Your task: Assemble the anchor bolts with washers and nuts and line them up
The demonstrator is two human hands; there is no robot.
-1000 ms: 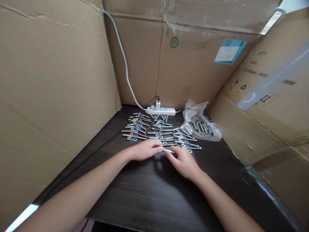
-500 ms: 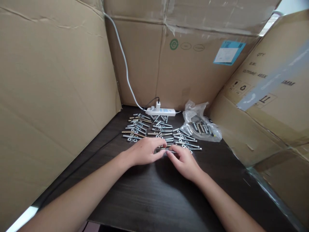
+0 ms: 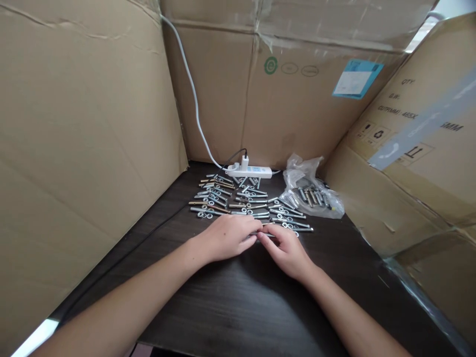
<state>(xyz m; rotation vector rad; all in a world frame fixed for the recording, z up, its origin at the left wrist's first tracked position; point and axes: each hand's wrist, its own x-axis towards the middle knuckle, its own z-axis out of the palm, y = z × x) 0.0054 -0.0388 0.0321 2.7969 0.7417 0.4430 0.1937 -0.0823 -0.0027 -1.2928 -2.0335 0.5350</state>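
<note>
Left hand (image 3: 228, 237) and right hand (image 3: 286, 249) pinch one bolt (image 3: 265, 233) at frame centre. Behind – rows of bolts (image 3: 238, 201), power strip (image 3: 250, 171), bag (image 3: 312, 193) – cardboard walls (image 3: 85, 129) hem the worktop (image 3: 230, 307)

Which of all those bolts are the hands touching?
The bolt at the near edge of the spread, pinched between the left hand and right hand. All the other bolts lie untouched on the table, farther back.
</note>
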